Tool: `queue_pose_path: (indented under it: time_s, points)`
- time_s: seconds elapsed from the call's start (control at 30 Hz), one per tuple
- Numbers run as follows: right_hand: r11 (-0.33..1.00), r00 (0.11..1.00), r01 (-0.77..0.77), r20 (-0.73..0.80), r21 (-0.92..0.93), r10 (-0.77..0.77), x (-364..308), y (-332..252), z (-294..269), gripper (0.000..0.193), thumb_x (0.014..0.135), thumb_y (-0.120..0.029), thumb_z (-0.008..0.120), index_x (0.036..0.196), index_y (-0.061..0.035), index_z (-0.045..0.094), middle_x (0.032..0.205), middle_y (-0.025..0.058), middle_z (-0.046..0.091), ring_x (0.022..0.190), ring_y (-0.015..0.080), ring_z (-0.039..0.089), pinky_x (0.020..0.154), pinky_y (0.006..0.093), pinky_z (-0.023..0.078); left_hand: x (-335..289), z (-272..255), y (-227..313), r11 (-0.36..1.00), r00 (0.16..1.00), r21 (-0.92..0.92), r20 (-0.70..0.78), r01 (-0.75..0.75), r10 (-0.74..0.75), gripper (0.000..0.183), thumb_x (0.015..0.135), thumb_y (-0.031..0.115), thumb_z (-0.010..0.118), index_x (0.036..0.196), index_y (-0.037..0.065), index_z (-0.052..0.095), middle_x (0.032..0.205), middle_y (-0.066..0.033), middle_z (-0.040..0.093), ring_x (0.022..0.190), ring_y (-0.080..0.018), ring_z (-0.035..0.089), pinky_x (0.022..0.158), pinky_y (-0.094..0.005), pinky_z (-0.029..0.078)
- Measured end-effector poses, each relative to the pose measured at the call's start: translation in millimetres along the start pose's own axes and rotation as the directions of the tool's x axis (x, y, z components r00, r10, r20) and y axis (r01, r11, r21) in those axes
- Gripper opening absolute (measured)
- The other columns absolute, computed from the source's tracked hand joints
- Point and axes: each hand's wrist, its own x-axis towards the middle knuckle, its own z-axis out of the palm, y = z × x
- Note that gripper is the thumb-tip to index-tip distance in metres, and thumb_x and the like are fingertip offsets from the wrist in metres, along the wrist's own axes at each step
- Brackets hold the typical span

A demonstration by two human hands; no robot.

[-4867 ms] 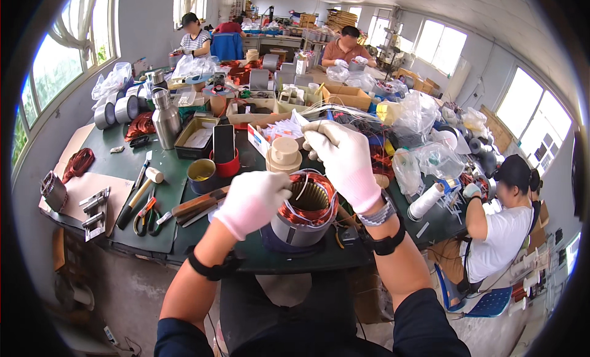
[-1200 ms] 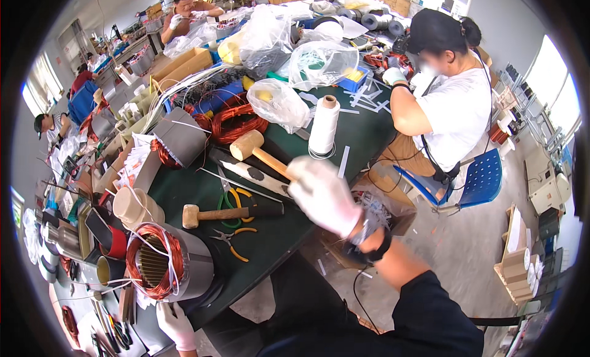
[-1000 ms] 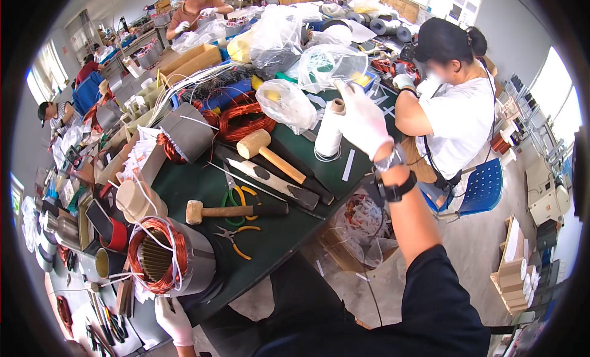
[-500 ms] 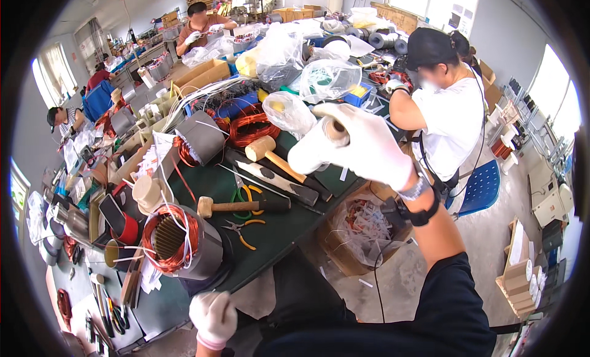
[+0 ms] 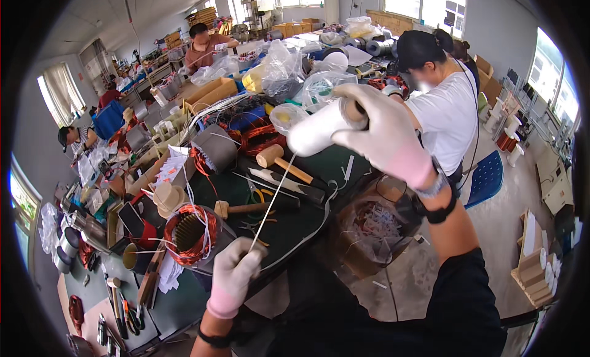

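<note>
My right hand (image 5: 393, 139), gloved in white, is raised over the table edge and wrapped around a white spool of cord (image 5: 313, 133) with a brown core. A white cord (image 5: 275, 200) runs straight and taut from the spool down to my left hand (image 5: 236, 268). The gloved fingers of that hand are closed on the cord, beside a motor stator (image 5: 192, 235) with orange copper windings. A loose pale strip of cord (image 5: 307, 237) curves along the table's front edge under my right hand.
On the green table lie a wooden mallet (image 5: 269, 155), a second mallet (image 5: 224, 209) and pliers (image 5: 258, 225). A carton of scraps (image 5: 375, 222) stands below the edge. A co-worker in a white shirt (image 5: 452, 105) is at the right, near a blue chair (image 5: 487, 182).
My left hand has risen and moved right, and now grips the cord. Cord is now stretched between my hands, and the spool has tilted and shifted slightly.
</note>
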Motion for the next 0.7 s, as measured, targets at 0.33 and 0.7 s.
queue_pose_path:
  time_s: [0.33,0.7]
  points:
    - [0.894,0.851,-0.343,0.307,-0.287,0.425,-10.8,175.6,140.7,0.030,0.088,-0.030,0.067,0.108,-0.0082,0.071,0.101,0.0194,0.074,0.098,0.0413,0.070,0.084,0.0513,0.055,-82.4,-44.9,-8.8,0.912,0.928,0.203,-0.190,0.357,-0.321,0.023,0.102,0.014,0.059,0.102,-0.004,0.073,0.069,0.0077,0.049,0.061,-0.0014,0.041,0.055,-0.0210,0.032]
    - [0.905,0.921,-0.317,0.137,-0.284,0.365,-17.6,107.0,113.4,0.049,0.094,-0.027,0.066,0.137,-0.0050,0.058,0.125,0.0213,0.065,0.103,0.0413,0.070,0.086,0.0470,0.058,-26.7,-2.4,-8.3,0.961,0.990,-0.255,-0.057,0.110,-0.129,0.031,0.108,0.019,0.056,0.113,-0.011,0.058,0.064,0.0050,0.038,0.052,-0.0044,0.033,0.051,-0.0221,0.029]
